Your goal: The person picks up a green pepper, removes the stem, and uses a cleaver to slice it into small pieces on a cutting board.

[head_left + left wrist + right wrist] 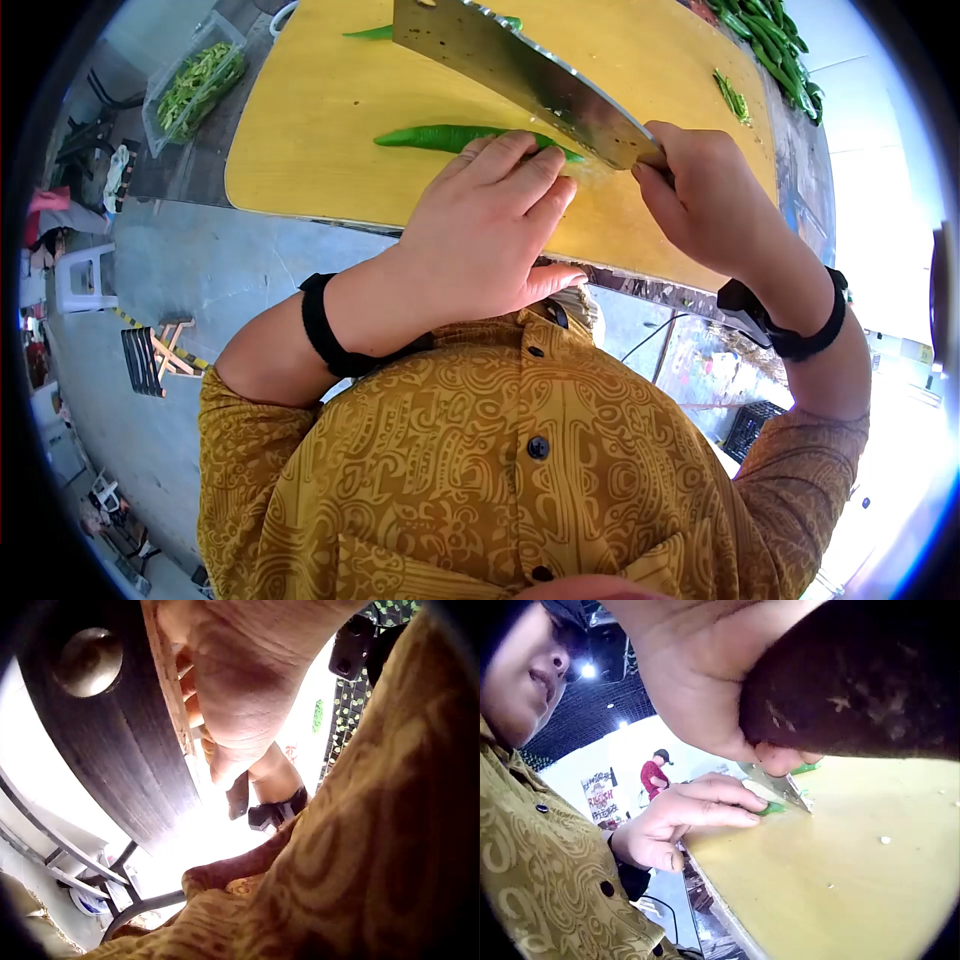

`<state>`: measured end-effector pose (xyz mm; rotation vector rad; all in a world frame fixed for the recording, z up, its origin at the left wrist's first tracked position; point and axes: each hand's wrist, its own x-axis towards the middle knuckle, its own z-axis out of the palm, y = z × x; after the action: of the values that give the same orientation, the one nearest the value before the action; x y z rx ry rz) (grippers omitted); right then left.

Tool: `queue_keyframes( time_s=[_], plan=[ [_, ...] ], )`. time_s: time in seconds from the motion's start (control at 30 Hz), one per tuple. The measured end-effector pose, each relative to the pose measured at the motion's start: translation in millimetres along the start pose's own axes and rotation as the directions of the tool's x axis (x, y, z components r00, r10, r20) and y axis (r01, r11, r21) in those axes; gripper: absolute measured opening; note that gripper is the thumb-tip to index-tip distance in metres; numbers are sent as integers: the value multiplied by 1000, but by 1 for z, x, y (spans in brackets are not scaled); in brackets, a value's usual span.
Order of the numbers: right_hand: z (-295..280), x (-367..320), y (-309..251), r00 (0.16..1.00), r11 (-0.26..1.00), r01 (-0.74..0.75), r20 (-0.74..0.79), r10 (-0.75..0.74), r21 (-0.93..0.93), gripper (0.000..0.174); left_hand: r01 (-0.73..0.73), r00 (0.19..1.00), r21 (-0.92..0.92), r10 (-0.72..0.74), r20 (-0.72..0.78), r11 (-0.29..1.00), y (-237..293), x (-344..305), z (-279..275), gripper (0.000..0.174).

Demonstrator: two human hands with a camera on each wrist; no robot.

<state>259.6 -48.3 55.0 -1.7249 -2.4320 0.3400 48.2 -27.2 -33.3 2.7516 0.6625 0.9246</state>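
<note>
A whole green chili pepper (425, 137) lies on the yellow cutting board (300, 160), tip pointing left. Fairly straight fingers of my left hand (480, 225) press on its right part, the thumb held apart. My right hand (715, 195) grips a cleaver (530, 85) by its handle (855, 686), which looks dark in the right wrist view. The broad blade slants up and left over the board. In that same view the blade's lower corner is close beside the pepper's end and the left fingertips (750, 817). Farther back, the blade partly hides a second green pepper (370, 33).
A clear plastic container (160, 115) of cut green pieces stands left of the board. Sliced green strips (731, 97) lie on the board's right side. A heap of green peppers (775, 45) sits beyond the far right edge. Another person (654, 776) stands in the background.
</note>
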Motion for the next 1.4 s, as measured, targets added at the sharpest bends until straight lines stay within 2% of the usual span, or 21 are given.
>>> queue_keyframes(
  time_s=[0.07,0.13,0.33,0.67,0.77,0.97,1.07,1.17,1.37,1.4],
  plan=[
    [-1,-1,2,1000,999,8,-9,-7,36,14,-12,1000,-23,12,10,1000,-2,0,-2,63],
    [-6,-5,-4,1000,1000,-29,12,29,-3,14,-26,999,-55,27,22,998,-5,-1,-5,63],
    [-14,-15,-15,996,997,-46,72,50,-58,13,-15,1000,-67,15,3,998,-6,-2,-3,63],
    [-18,-18,-18,980,992,-94,168,107,-85,9,9,998,-50,-7,58,999,-6,1,-3,63],
    [-13,-14,-17,985,996,-44,161,57,-83,8,20,998,-54,-17,61,998,-7,0,-1,63],
    [5,11,-14,995,993,96,39,-93,-68,9,26,998,-88,-21,58,996,-10,-2,-2,64],
    [6,9,-11,1000,1000,10,27,-10,0,10,19,999,-91,-14,51,996,-9,-3,-3,65],
    [6,9,-2,999,996,-7,-49,11,87,12,7,999,-95,-4,35,995,-7,-2,-4,64],
    [-6,4,-2,993,997,15,-120,-6,70,13,-1,1000,-91,1,-2,996,2,1,1,63],
    [-10,2,-4,996,999,3,-92,2,52,13,-1,1000,-90,0,-12,996,3,1,2,62]
  ],
)
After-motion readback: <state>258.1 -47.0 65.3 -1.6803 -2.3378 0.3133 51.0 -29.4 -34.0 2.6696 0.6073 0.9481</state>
